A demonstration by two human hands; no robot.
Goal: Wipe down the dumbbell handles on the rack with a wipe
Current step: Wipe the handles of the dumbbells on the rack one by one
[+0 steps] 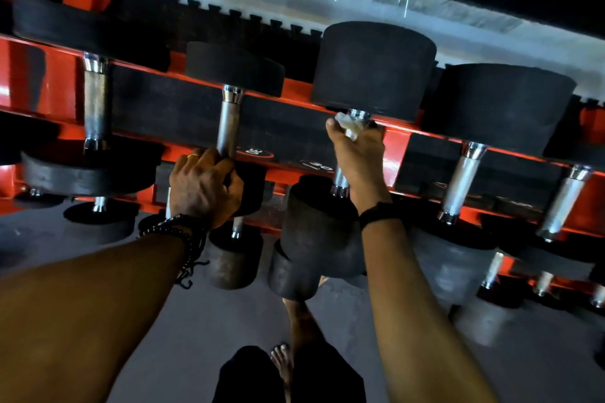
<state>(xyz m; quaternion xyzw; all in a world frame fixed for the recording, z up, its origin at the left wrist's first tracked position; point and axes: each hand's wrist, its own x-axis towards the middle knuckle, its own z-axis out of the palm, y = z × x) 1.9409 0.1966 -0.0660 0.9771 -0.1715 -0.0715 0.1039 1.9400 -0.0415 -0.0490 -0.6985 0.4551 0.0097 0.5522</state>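
The right hand (358, 154) gripped the wipe (350, 124) round the far end of a dumbbell handle (340, 178) running toward the person, while the left hand (204, 186), beside it, clasped the neighbouring dumbbell (234, 127).

At the centre of the frame the right hand (358, 154) wraps a crumpled white wipe (349, 124) around the handle of a black dumbbell (373, 65) on the red rack (391, 154), while the left hand (204, 186), left of it, grips the lower end of the neighbouring dumbbell handle (228, 127).
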